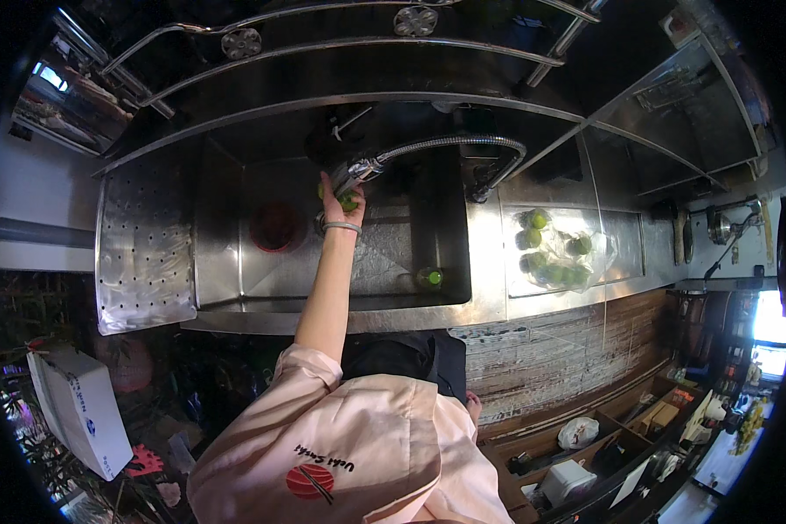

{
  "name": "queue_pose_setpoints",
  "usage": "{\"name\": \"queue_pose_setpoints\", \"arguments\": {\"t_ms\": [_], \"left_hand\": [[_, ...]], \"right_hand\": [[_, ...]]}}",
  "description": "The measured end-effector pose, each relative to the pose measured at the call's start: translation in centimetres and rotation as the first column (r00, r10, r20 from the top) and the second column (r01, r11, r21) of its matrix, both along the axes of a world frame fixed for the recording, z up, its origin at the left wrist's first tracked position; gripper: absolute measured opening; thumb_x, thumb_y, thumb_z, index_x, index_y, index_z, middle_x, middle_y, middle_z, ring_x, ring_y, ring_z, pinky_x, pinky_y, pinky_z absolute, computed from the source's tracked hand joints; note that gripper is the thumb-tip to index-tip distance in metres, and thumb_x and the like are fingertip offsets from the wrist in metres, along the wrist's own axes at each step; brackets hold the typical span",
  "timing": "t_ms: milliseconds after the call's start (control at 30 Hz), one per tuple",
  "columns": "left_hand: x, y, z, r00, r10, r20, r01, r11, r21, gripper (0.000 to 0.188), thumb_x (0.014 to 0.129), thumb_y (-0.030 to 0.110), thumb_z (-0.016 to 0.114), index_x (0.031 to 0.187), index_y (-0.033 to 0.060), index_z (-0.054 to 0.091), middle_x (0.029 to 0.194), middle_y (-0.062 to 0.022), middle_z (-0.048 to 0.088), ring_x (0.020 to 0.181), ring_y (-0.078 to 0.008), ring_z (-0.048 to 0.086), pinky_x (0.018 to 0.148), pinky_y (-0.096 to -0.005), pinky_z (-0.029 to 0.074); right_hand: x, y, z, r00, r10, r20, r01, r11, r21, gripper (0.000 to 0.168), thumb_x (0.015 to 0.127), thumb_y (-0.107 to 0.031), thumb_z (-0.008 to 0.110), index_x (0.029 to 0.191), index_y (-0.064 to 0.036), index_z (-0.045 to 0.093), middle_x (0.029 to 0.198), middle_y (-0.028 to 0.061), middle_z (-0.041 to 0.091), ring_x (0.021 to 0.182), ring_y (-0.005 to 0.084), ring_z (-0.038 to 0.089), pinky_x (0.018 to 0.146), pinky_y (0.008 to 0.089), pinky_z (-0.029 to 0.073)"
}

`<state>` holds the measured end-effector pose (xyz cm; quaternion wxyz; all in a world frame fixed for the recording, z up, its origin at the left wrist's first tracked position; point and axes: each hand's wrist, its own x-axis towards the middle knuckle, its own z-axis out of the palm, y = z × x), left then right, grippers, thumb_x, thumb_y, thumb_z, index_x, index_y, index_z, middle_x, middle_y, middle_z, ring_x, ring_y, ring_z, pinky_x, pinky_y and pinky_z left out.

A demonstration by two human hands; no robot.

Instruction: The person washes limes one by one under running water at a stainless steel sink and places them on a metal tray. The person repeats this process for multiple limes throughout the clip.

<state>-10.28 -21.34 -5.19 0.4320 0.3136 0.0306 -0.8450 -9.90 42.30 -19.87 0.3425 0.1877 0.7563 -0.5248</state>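
In the sink basin (pixel 380 262), my left hand (pixel 342 208) is closed around green fruit (pixel 348 199) that looks like lime. The chrome spray head (pixel 360 171) of a flexible-hose faucet hangs right at its fingers. I cannot tell whether the hand also touches the spray head. At my side, by the dark apron (pixel 393 360), a small part of my right hand (pixel 473 405) shows; its fingers are mostly hidden. A round green item (pixel 434 278) sits in the basin's near right corner. A red round container (pixel 277 226) stands left of my left hand.
Right of the sink, several green limes (pixel 532 238) lie in and around a clear plastic bag (pixel 593 262) on the steel counter. A perforated steel drainboard (pixel 145 242) adjoins on the left. Metal rails (pixel 354 42) run behind. A white box (pixel 82 412) stands lower left.
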Motion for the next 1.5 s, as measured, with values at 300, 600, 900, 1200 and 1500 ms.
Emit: {"name": "queue_pose_setpoints", "arguments": {"t_ms": [300,600,900,1200,1500], "left_hand": [[-0.3,1.0,1.7,0.984,-0.092,0.156,0.119,0.977,-0.177,0.059,0.083,0.072,0.047,0.090,0.0144,0.058,0.074,-0.0016,0.060,0.056,-0.0163,0.053,0.039,-0.0216,0.031],[0.2,1.2,2.9,0.970,-0.060,0.234,0.092,0.987,-0.129,0.060,0.085,0.071,0.043,0.096,0.0141,0.058,0.079,-0.0026,0.061,0.063,-0.0177,0.055,0.046,-0.0255,0.035],[1.6,0.5,1.3,0.884,-0.328,0.332,0.391,0.909,-0.145,0.045,0.090,0.056,0.051,0.096,0.0115,0.060,0.066,-0.0040,0.059,0.049,-0.0178,0.055,0.036,-0.0265,0.033],[9.0,0.4,21.3,-0.033,0.527,0.849,0.986,0.156,-0.058,0.055,0.081,0.044,0.069,0.112,0.0046,0.047,0.075,-0.0122,0.064,0.066,-0.0241,0.066,0.065,-0.0382,0.051],[6.6,3.4,54.2,0.452,0.878,0.159,0.843,-0.362,-0.397,0.044,0.073,0.024,0.080,0.107,0.0086,0.058,0.100,-0.0048,0.063,0.096,-0.0164,0.061,0.087,-0.0324,0.047]], "right_hand": [[-1.5,-0.6,0.0,0.992,-0.122,0.041,0.121,0.992,0.032,0.017,0.086,-0.004,0.049,0.101,-0.005,0.058,0.077,0.0080,0.062,0.058,0.0164,0.058,0.048,0.0286,0.047],[-1.6,-1.1,1.2,0.999,-0.042,0.004,0.041,0.999,0.014,0.015,0.087,-0.006,0.051,0.099,-0.004,0.059,0.077,0.0055,0.061,0.059,0.0143,0.058,0.049,0.0277,0.047],[-1.2,-1.6,0.7,0.996,-0.050,-0.069,0.048,0.998,-0.037,0.010,0.088,-0.006,0.052,0.095,-0.004,0.059,0.073,0.0048,0.058,0.059,0.0132,0.055,0.049,0.0277,0.044],[-2.0,-1.8,-4.2,0.993,0.085,-0.080,-0.094,0.989,-0.111,0.019,0.079,-0.001,0.047,0.085,0.004,0.064,0.074,0.0118,0.064,0.066,0.0172,0.061,0.057,0.0304,0.051],[-7.9,-3.7,-13.0,0.989,0.138,-0.054,-0.143,0.984,-0.110,0.021,0.074,0.001,0.048,0.087,0.000,0.066,0.071,0.0073,0.062,0.062,0.0157,0.058,0.056,0.0294,0.048]]}}
